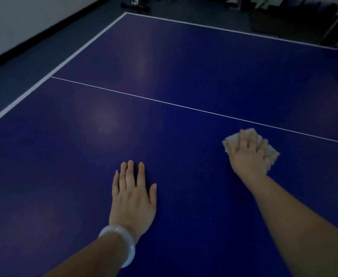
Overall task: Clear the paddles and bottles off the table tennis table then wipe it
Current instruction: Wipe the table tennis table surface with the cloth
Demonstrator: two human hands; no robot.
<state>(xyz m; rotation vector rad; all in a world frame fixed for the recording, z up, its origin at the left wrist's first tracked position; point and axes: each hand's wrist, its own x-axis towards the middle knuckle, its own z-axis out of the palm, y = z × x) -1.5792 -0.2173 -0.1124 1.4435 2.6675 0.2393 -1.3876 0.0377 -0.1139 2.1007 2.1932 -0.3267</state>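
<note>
The blue table tennis table fills the view, with white edge lines and a thin white centre line running from left to right. My right hand lies on top of a crumpled pale cloth and presses it onto the tabletop just below the centre line, fingers spread over it. My left hand rests flat on the table at the lower middle, fingers straight, with a white bangle on its wrist. No paddles or bottles show on the table.
A grey floor and a white wall with a dark skirting run along the left of the table. Dark equipment with wheeled bases stands beyond the far edge. A dark mat lies at the back right.
</note>
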